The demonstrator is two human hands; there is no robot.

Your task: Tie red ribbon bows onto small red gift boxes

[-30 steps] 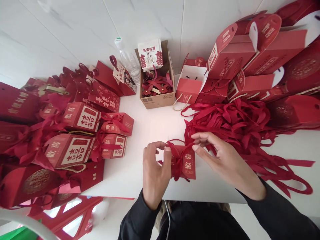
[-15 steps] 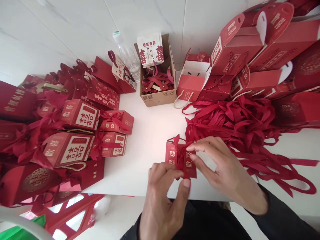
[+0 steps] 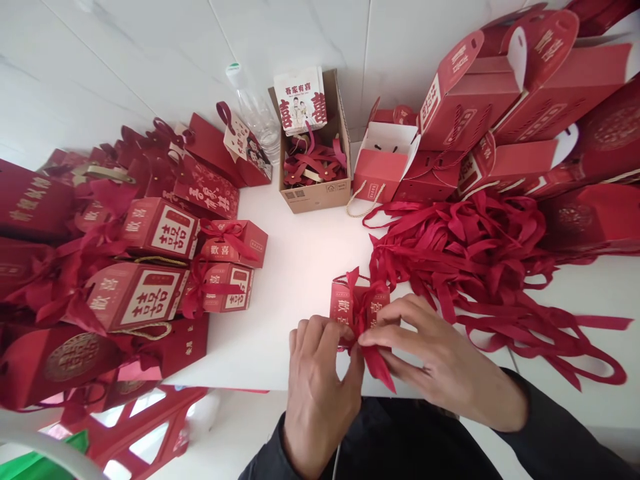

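Note:
A small red gift box (image 3: 344, 305) with gold characters lies on the white table (image 3: 295, 267) near its front edge. A red ribbon (image 3: 374, 357) is wrapped round it, one tail hanging toward me. My left hand (image 3: 320, 387) pinches the ribbon at the box's near side. My right hand (image 3: 440, 360) meets it there, thumb and forefinger closed on the same ribbon. Both hands cover the box's lower half.
A heap of loose red ribbons (image 3: 480, 260) spreads to the right. Finished ribboned boxes (image 3: 227, 263) and larger red boxes (image 3: 135, 293) crowd the left. A cardboard carton (image 3: 315, 190) and a plastic bottle (image 3: 255, 113) stand at the back; big red carriers (image 3: 480, 87) stack at the back right.
The box was turned so its lettered face looks up. Both hands came down to its near edge and closed on the ribbon, whose tail now hangs toward me.

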